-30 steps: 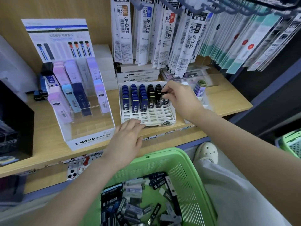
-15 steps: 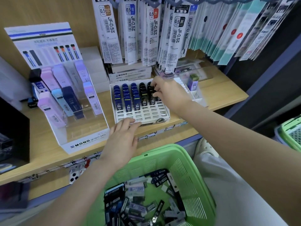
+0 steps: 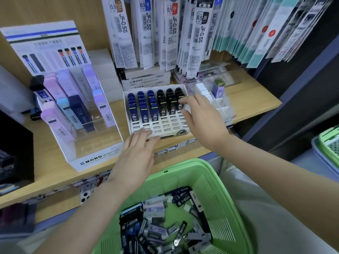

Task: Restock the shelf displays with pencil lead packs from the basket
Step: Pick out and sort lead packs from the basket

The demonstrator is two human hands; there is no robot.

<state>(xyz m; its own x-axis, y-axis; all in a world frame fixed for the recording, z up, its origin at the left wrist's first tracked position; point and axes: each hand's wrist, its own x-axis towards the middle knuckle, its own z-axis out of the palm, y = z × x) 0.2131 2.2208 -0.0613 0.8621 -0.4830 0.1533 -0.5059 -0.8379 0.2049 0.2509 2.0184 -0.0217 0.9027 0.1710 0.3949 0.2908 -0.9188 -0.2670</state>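
Observation:
A white slotted display tray (image 3: 161, 125) on the wooden shelf holds rows of blue lead packs (image 3: 142, 107) and black lead packs (image 3: 167, 103) in its back half. My left hand (image 3: 136, 154) lies flat, its straight fingers pressing the tray's front edge. My right hand (image 3: 203, 120) hovers at the tray's right side, fingers spread and relaxed, fingertips by the rightmost black pack, holding nothing. Below, a green basket (image 3: 216, 187) holds several loose lead packs (image 3: 161, 226).
A MONO graph display box (image 3: 95, 154) with pastel cases stands left of the tray. A white divider rack (image 3: 218, 105) sits on the right. Refill packets (image 3: 172, 33) hang overhead. A second green basket (image 3: 330, 142) is at the far right.
My right hand has let go of the black pack it was seating in the rightmost column and drawn back toward me. My left hand stays on the tray's front edge.

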